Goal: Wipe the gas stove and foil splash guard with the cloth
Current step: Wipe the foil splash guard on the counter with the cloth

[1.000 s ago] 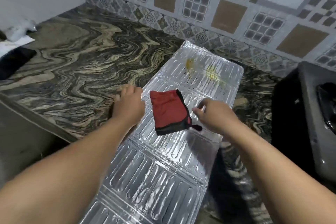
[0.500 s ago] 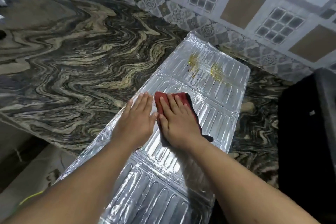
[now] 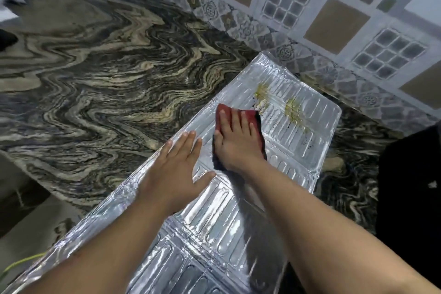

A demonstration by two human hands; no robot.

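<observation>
The silver foil splash guard [image 3: 238, 217] lies flat on the marble counter, running from bottom left to upper right. Yellow stains with dark specks [image 3: 292, 111] mark its far panel. A red cloth with a dark edge [image 3: 256, 117] lies on the foil just short of the stains. My right hand [image 3: 235, 143] presses flat on the cloth with straight fingers. My left hand [image 3: 176, 169] rests flat on the foil beside it, fingers straight. The gas stove shows only as a dark shape [image 3: 410, 188] at the right edge.
The swirled marble counter [image 3: 107, 83] stretches to the left and behind. A patterned tiled wall [image 3: 310, 14] rises behind the foil. The counter's front edge [image 3: 28, 174] drops off at the lower left. White and dark objects sit at the far left [image 3: 9, 0].
My right hand came onto the cloth, flattened, and pushed it forward toward the yellow stains. My left hand moved from the foil's edge onto its surface, fingers spread flat.
</observation>
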